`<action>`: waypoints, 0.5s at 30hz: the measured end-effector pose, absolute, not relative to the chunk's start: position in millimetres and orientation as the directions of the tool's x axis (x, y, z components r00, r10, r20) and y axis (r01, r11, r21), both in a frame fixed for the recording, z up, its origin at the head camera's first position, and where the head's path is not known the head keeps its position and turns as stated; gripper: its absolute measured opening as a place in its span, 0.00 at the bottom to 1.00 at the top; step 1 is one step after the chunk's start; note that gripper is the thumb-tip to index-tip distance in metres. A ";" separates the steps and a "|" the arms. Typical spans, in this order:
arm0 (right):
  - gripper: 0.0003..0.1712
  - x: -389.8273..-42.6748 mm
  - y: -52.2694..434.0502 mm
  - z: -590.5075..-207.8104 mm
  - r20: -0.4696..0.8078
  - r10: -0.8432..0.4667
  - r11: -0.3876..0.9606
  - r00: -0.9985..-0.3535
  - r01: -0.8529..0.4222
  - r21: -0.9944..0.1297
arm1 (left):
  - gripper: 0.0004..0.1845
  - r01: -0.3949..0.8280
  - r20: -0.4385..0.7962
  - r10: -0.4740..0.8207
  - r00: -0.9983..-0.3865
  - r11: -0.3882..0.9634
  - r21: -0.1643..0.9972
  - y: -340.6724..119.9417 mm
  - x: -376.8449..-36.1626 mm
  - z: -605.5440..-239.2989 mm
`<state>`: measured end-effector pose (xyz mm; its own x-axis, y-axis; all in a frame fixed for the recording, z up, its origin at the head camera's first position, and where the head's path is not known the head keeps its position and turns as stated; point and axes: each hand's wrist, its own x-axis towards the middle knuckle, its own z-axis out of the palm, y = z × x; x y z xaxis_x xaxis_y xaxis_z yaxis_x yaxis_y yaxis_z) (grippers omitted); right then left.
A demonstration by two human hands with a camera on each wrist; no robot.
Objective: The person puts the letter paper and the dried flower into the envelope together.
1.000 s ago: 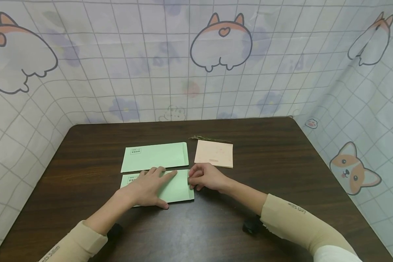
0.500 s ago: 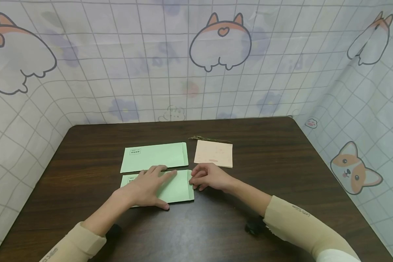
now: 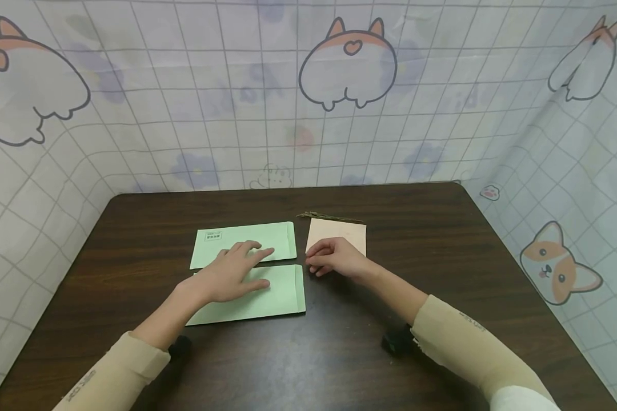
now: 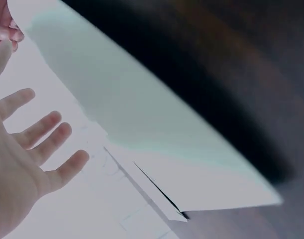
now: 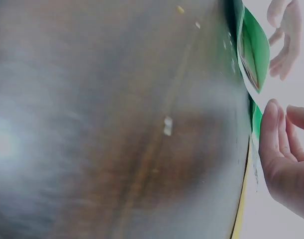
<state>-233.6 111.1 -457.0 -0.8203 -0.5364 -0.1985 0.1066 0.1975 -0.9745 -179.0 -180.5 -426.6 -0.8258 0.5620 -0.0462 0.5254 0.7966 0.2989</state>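
Note:
Two pale green envelopes lie one behind the other on the dark wooden table. Over the near envelope (image 3: 283, 294) my left hand (image 3: 223, 277) hovers with spread fingers, its fingertips reaching toward the far envelope (image 3: 257, 234); nothing is in its grasp. The right wrist view shows an envelope's mouth (image 5: 253, 50) gaping, green inside. My right hand (image 3: 341, 258) is just past the envelopes' right ends, over the near left part of a pale pink card (image 3: 352, 231). Its fingers are loosely bent, and a gap shows between thumb and fingers in the right wrist view.
A thin dried sprig (image 3: 331, 217) lies along the card's back edge. Behind the table (image 3: 416, 228) hangs a white gridded curtain (image 3: 236, 114) with cartoon dogs. A dark wrist device (image 3: 396, 341) sits under the right forearm.
Both hands have lifted off the near envelope and moved back. My right hand has let go of its right-end flap and now partly covers the pink card.

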 end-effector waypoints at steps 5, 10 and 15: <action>0.12 -247.4 109.3 -457.6 -0.215 -0.495 0.140 -0.842 0.167 -0.976 | 0.37 0.514 -0.031 0.547 -0.836 0.803 0.302 -184.9 -196.9 -427.0; 0.14 -259.7 102.9 -457.8 -0.228 -0.457 0.054 -0.860 0.229 -0.972 | 0.38 0.486 -0.033 0.517 -0.856 0.823 0.294 -191.9 -215.3 -429.5; 0.18 -270.3 94.8 -459.6 -0.260 -0.434 0.006 -0.863 0.286 -0.958 | 0.42 0.458 -0.077 0.496 -0.865 0.844 0.279 -198.3 -231.1 -430.6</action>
